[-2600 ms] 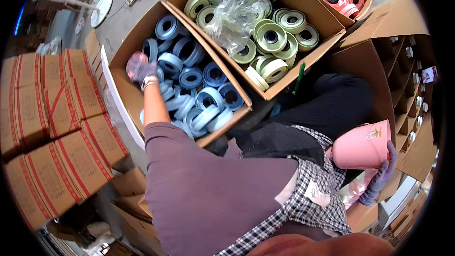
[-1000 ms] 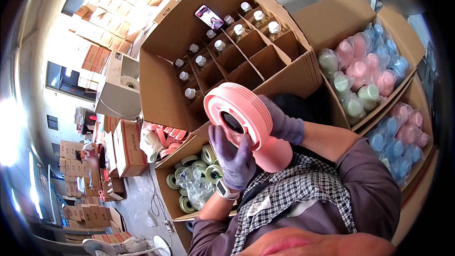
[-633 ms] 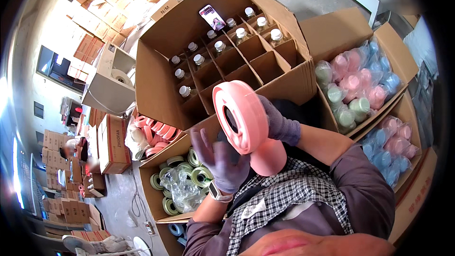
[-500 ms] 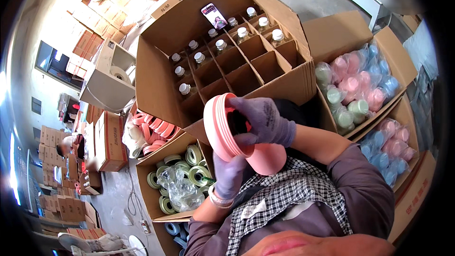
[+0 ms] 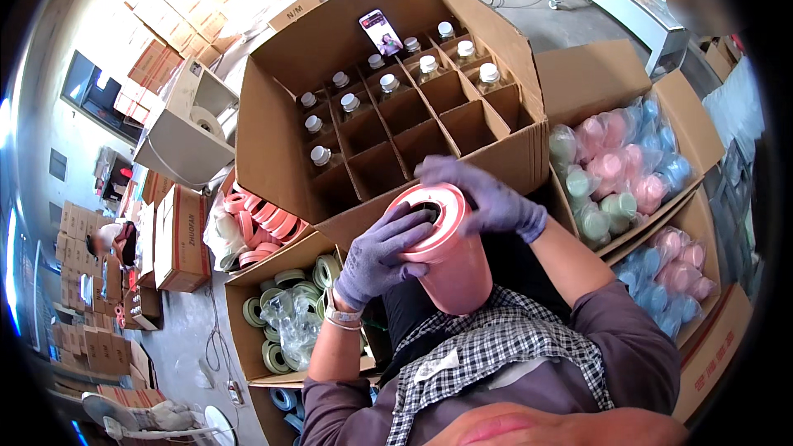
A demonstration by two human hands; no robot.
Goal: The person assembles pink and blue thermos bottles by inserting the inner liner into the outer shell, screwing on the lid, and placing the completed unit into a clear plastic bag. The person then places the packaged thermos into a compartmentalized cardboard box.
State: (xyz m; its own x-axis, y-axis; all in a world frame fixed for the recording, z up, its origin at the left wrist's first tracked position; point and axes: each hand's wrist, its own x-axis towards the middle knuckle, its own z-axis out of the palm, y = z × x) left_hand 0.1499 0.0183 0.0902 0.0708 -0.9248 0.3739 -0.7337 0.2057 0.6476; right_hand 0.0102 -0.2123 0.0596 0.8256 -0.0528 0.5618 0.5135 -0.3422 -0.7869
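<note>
A pink tapered cup (image 5: 457, 277) stands slightly tilted at my lap, with a pink ring-shaped lid (image 5: 446, 202) on its top. The ring has a dark round opening in the middle. My left hand (image 5: 382, 252), in a purple glove, grips the ring's left side, fingers over its top and thumb against the side. My right hand (image 5: 494, 200), gloved the same way, curves round the right side of the ring, its fingers reaching over the far edge. The cup's base is against my checked apron (image 5: 496, 330).
Ahead stands a divided carton (image 5: 388, 206) with several white-capped clear bottles (image 5: 349, 102) and a phone (image 5: 380, 35). Left are boxes of pink rings (image 5: 263, 219) and green rings (image 5: 273, 355). Bagged pastel cups (image 5: 607, 167) fill cartons on the right.
The pink ring has gone from tilted on its side to lying flat on the cup's top. My left hand has come up from beneath to its left side; my right hand has shifted right.
</note>
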